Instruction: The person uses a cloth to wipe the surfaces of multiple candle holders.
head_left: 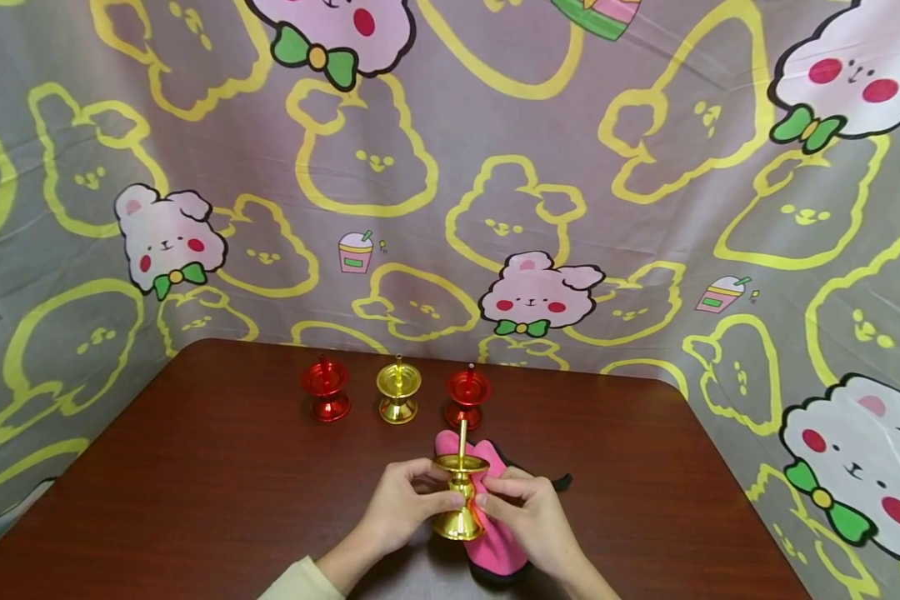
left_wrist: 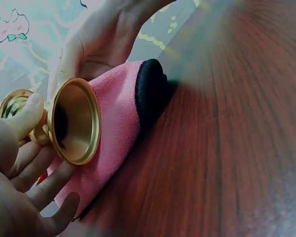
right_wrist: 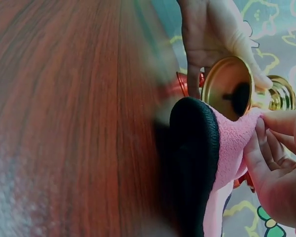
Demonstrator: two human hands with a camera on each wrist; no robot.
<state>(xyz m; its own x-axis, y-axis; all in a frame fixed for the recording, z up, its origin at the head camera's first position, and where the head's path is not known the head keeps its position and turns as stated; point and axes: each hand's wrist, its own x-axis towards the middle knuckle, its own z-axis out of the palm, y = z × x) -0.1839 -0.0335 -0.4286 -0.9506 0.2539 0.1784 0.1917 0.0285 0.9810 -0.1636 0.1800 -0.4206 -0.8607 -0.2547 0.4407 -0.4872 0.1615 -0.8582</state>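
Observation:
A gold candle holder [head_left: 459, 527] with a tall spike stands upright between the two hands, low in the head view. My left hand [head_left: 403, 507] grips its narrow stem from the left, thumb in front. On its right side, my right hand [head_left: 537, 515] pinches a pink cloth with black edging [head_left: 501, 552] against the stem. Fuzzy pink fabric [right_wrist: 232, 140] bunches at the right fingertips in the right wrist view. The holder's hollow base [left_wrist: 81, 123] faces the camera in the left wrist view. Part of the stem is hidden by fingers and cloth.
Toward the back of the brown table [head_left: 217, 475] stand a red candle holder [head_left: 328, 407], a gold one [head_left: 398, 408] and another red one [head_left: 468, 390], in a row. A patterned curtain [head_left: 420, 242] rises behind and at both sides.

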